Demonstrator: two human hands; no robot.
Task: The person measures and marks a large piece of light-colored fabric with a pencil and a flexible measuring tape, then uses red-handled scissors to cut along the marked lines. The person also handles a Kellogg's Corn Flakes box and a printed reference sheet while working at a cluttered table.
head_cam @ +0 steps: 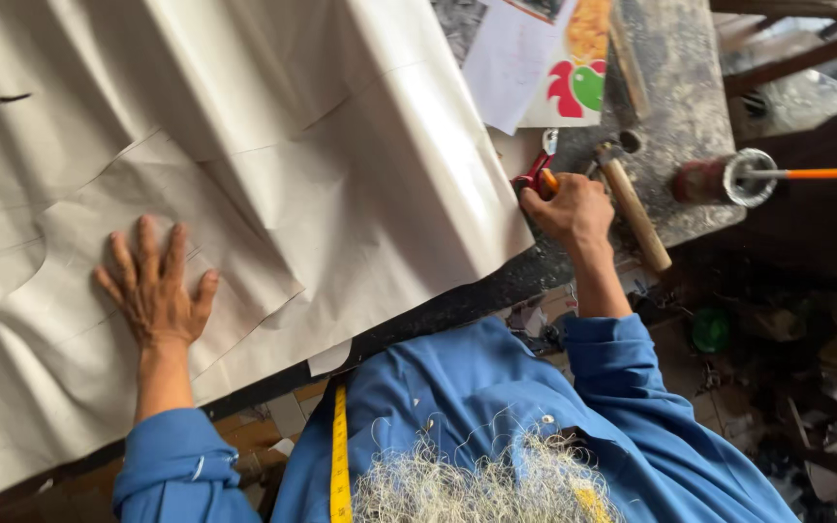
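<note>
My left hand (pixel 155 286) lies flat in the lower left of the frame, all five fingers spread wide, palm pressed on the cream cloth (pixel 244 165). Under and around it I see cut pieces lying on the larger sheet, their edges showing as thin lines; I cannot count them surely. My right hand (pixel 569 205), right of centre, is curled closed on the red scissors (pixel 537 174) at the cloth's right edge, fingers wrapped over the handles; the blades are hidden from me. Just beside that hand, to the right, one wooden-handled hammer (pixel 635 208) lies slanted on the dark, worn table (pixel 675 107). Further right stands one round tin (pixel 728 177) with one orange pencil (pixel 806 174) sticking out of it. At the upper middle lie a white paper (pixel 511 63) and one printed card (pixel 578 77). One yellow tape measure (pixel 339 455) hangs down my blue shirt at the bottom.
</note>
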